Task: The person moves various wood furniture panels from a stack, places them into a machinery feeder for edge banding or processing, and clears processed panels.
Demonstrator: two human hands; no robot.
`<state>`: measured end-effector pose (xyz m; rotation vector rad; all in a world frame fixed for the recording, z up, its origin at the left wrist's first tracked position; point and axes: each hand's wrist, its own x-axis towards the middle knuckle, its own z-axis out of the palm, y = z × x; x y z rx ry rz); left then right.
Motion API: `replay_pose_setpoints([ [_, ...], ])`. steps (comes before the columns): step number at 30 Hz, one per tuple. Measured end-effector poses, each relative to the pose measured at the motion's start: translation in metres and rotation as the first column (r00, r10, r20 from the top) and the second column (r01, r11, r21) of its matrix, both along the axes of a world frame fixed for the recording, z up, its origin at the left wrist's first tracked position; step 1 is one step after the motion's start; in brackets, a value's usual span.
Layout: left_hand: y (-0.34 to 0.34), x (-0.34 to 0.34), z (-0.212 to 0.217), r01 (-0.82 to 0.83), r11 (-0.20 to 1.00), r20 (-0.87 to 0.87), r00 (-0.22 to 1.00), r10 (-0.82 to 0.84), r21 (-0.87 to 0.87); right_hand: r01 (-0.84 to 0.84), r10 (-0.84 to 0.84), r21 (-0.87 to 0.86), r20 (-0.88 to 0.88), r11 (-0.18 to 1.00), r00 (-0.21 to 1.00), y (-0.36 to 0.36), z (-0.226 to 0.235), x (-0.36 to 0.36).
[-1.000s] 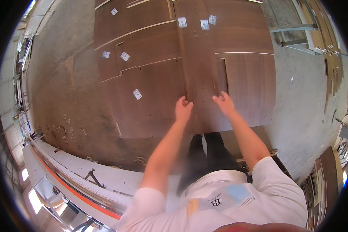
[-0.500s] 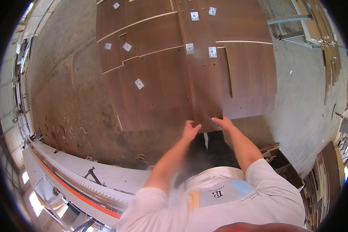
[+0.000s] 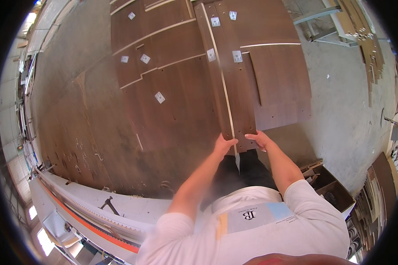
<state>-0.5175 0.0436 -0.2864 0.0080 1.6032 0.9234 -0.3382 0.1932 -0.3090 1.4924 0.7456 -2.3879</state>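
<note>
Here the long brown board (image 3: pixel 227 84) sticks out away from both hands; left hand (image 3: pixel 224 145) and right hand (image 3: pixel 257 139) hold its near end, fingers wrapped tight.

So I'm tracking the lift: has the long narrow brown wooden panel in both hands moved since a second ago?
Yes: the long narrow brown wooden panel has tilted onto its edge, against the flat boards.
</note>
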Motion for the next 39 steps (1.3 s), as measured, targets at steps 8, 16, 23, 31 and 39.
replay_pose_setpoints([
  [8, 0.009, 0.024, 0.087, -0.191, 0.969, 0.281, 0.949, 0.143, 0.153, -0.049, 0.054, 0.297, -0.007, 0.954, 0.999, -0.018, 0.07, 0.014],
  [16, 0.021, 0.077, 0.095, 0.635, 0.769, -0.424, 0.72, -0.55, 0.08, 0.04, -0.031, 0.176, -0.051, 0.984, 0.998, -0.016, 0.172, 0.038],
  [23, 0.056, 0.081, 0.082, 0.295, 0.854, 0.296, 0.847, -0.441, 0.428, -0.384, 0.355, 0.54, 0.162, 0.749, 0.921, 0.02, 0.274, 0.104],
  [31, 0.196, 0.102, 0.086, -0.589, 0.746, 0.741, 0.641, 0.198, 0.311, -0.785, 0.46, 0.531, 0.638, 0.319, 0.618, 0.043, 0.336, 0.215],
  [39, 0.241, 0.239, 0.116, -0.614, 0.717, 0.761, 0.623, 0.182, 0.331, -0.662, 0.435, 0.661, 0.511, 0.354, 0.742, 0.098, 0.321, 0.394],
])
